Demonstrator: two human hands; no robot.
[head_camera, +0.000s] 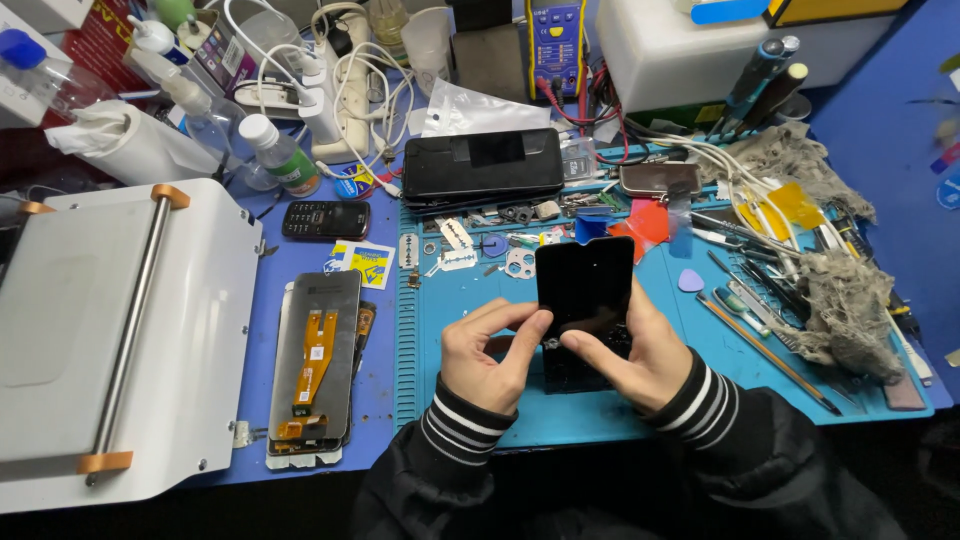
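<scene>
Both my hands hold a black phone screen panel (585, 285) upright above the blue work mat (470, 300). My left hand (488, 350) pinches its lower left edge with thumb and fingers. My right hand (640, 355) grips the lower right side, thumb on the cracked glass near the bottom. Broken glass bits show along the panel's lower part. Both sleeves are black with white-striped cuffs.
A phone display with an orange flex cable (315, 365) lies left of the mat, beside a white machine with a metal bar (120, 330). A small keypad phone (325, 218), a black phone stack (482, 165), bottles, cables, tweezers (760, 300) and dirty rags (850, 310) crowd the table.
</scene>
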